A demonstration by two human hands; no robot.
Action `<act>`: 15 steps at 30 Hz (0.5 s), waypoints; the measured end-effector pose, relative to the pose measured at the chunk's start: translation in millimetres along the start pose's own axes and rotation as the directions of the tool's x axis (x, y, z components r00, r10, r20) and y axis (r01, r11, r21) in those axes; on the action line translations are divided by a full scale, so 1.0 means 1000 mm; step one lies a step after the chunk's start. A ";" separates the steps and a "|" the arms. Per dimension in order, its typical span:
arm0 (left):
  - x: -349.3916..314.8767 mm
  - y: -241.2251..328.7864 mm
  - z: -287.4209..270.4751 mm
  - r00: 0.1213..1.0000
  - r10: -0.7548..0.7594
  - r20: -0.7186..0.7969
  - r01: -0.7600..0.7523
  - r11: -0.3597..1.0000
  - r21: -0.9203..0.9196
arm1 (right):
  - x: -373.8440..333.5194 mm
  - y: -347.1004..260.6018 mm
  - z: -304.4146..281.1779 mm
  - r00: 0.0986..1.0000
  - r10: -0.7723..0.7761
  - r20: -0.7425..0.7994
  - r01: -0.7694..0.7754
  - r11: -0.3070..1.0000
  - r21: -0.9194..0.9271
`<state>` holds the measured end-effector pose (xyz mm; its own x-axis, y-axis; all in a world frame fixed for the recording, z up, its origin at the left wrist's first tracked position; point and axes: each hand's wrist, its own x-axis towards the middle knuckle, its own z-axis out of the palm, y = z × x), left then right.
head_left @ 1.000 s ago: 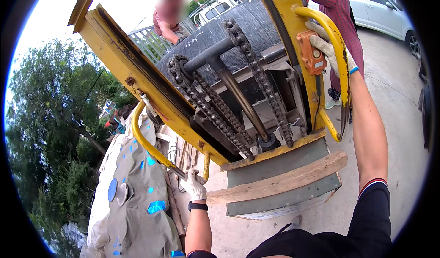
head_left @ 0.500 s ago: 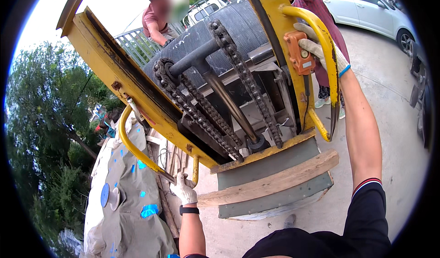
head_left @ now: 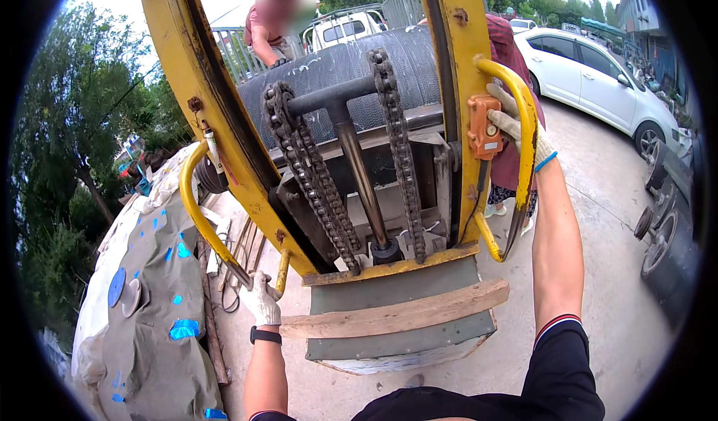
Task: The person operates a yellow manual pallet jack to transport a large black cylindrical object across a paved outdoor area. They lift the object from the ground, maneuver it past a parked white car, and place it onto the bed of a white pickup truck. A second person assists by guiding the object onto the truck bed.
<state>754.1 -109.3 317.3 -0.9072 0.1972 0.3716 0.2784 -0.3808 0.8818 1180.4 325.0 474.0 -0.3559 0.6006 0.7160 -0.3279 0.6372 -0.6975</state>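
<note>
Well, left hand (head_left: pixel 260 299) closed round yellow handle (head_left: pixel 194 204), right hand (head_left: pixel 514 127) against orange control box (head_left: pixel 482 133), grip unclear.

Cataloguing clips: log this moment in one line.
Left hand: gripping yellow handle; right hand: on orange control box; dark roll: behind chains; wooden plank: across grey base

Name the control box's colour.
The control box is orange, shown best in the head view.

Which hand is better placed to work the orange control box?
Probably the right: the right hand is at the orange control box, its thumb over the front near the round button. The left hand grips the left yellow handle, across the frame.
</note>
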 end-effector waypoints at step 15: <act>0.008 -0.014 -0.004 0.995 0.059 -0.074 -0.054 0.996 0.067 | 0.001 0.010 0.004 0.998 -0.004 -0.064 0.009 0.998 0.070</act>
<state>741.6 -105.4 306.9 -0.9101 0.1067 0.4004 0.3475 -0.3295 0.8779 1173.5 329.7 467.7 -0.2975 0.6278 0.7193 -0.3914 0.6069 -0.6917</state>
